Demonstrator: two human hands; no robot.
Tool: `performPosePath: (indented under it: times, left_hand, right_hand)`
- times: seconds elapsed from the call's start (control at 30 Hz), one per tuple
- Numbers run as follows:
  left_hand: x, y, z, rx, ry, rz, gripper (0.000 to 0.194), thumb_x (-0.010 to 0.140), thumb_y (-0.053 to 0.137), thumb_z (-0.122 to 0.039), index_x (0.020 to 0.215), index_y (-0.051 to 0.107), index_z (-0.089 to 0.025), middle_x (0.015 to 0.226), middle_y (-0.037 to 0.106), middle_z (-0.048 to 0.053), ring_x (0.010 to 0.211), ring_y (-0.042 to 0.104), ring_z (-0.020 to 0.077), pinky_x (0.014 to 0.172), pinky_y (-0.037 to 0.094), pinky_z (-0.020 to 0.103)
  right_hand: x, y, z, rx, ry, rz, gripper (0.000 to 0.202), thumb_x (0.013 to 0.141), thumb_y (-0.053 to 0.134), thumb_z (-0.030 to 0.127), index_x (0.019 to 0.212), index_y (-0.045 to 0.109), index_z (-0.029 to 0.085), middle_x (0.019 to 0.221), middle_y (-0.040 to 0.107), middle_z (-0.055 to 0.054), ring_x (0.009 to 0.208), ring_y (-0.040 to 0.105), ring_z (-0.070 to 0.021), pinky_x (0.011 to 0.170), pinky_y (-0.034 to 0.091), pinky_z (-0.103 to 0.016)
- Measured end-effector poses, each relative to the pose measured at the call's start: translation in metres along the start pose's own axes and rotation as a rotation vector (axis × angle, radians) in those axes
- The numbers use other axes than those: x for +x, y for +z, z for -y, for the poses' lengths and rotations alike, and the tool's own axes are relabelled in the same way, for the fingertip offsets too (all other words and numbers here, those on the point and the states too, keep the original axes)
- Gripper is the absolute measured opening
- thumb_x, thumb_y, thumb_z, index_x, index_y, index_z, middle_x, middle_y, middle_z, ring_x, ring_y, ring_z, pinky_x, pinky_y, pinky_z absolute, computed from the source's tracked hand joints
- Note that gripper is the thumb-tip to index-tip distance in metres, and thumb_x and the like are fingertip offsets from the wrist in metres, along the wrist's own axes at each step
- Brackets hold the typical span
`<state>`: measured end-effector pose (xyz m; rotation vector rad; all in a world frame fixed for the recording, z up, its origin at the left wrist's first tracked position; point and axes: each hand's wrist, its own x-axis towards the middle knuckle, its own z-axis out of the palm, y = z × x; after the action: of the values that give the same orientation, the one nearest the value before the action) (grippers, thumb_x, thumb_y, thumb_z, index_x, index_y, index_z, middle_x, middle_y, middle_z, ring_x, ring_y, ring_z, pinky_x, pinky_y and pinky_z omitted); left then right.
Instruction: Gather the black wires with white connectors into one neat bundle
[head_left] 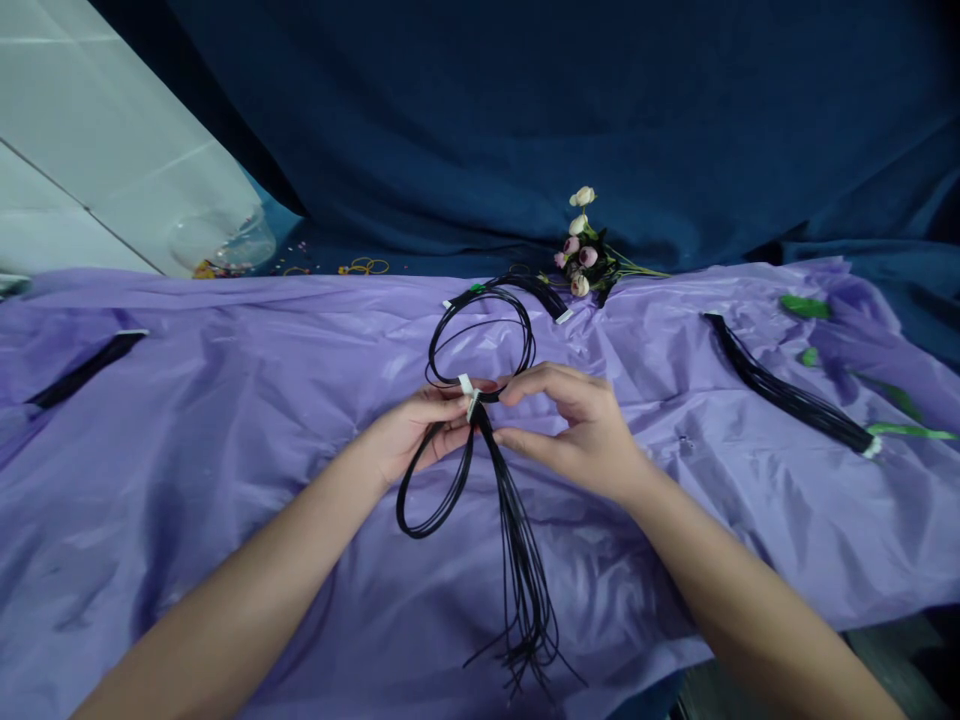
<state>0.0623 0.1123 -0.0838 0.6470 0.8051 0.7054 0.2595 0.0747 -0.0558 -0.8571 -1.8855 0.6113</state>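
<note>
A black wire harness [517, 530] is held up in front of me, looped above and below, with its loose wire ends fanning downward. My left hand [427, 420] pinches it near a white connector [474, 404], thumb on top. My right hand [574, 425] curves in from the right, with its index fingertip against the bundle and thumb just below, close to the hanging wires. Its finger and thumb are apart. The upper loop [531, 345] stands above both hands, and a smaller loop [442, 528] hangs under my left hand.
Other black wire bundles lie on the purple sheet [262, 450]: one at left [86, 370], one at right [787, 400], one at the back [544, 290]. Artificial flowers [581, 255] lie at the far edge. Rubber bands [365, 266] and a clear container [225, 245] sit behind.
</note>
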Motion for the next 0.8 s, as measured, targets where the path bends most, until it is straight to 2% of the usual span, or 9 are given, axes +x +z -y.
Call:
performPosePath:
  times: [0.13,0.27,0.53,0.8]
  left_hand:
    - [-0.003,0.005,-0.001,-0.047,0.000,-0.023,0.028,0.072,0.063,-0.007,0.098,0.071,-0.015,0.076,0.070,0.003,0.061,0.065,0.0092,0.066,0.055,0.017]
    - [-0.004,0.007,0.000,-0.069,0.010,-0.039,0.031,0.076,0.057,-0.006,0.104,0.068,-0.013,0.073,0.069,0.004,0.061,0.066,0.0111,0.066,0.056,0.019]
    - [-0.005,0.012,-0.001,-0.081,0.038,-0.055,0.028,0.078,0.056,-0.007,0.103,0.067,-0.012,0.078,0.070,0.006,0.066,0.068,0.0124,0.067,0.056,0.019]
    - [-0.003,0.009,0.000,-0.004,0.121,-0.081,0.027,0.075,0.064,-0.011,0.102,0.068,-0.013,0.079,0.070,0.005,0.071,0.068,0.0133,0.070,0.056,0.023]
  right_hand:
    - [0.000,0.004,-0.005,0.025,-0.033,-0.019,0.021,0.076,0.072,0.028,0.092,0.059,0.022,0.091,0.065,-0.004,0.092,0.062,-0.0177,0.085,0.049,-0.031]
    - [0.000,0.008,-0.011,0.022,-0.048,-0.039,0.021,0.077,0.071,0.030,0.091,0.057,0.022,0.089,0.064,-0.004,0.088,0.061,-0.0176,0.081,0.049,-0.032]
    - [0.000,0.010,-0.018,0.003,-0.058,-0.022,0.011,0.080,0.067,0.024,0.089,0.061,0.021,0.089,0.063,-0.004,0.088,0.060,-0.0164,0.081,0.048,-0.031]
    - [0.002,0.007,-0.017,0.012,0.035,0.032,0.013,0.081,0.059,0.015,0.091,0.065,0.021,0.093,0.065,-0.005,0.089,0.061,-0.0165,0.083,0.049,-0.032]
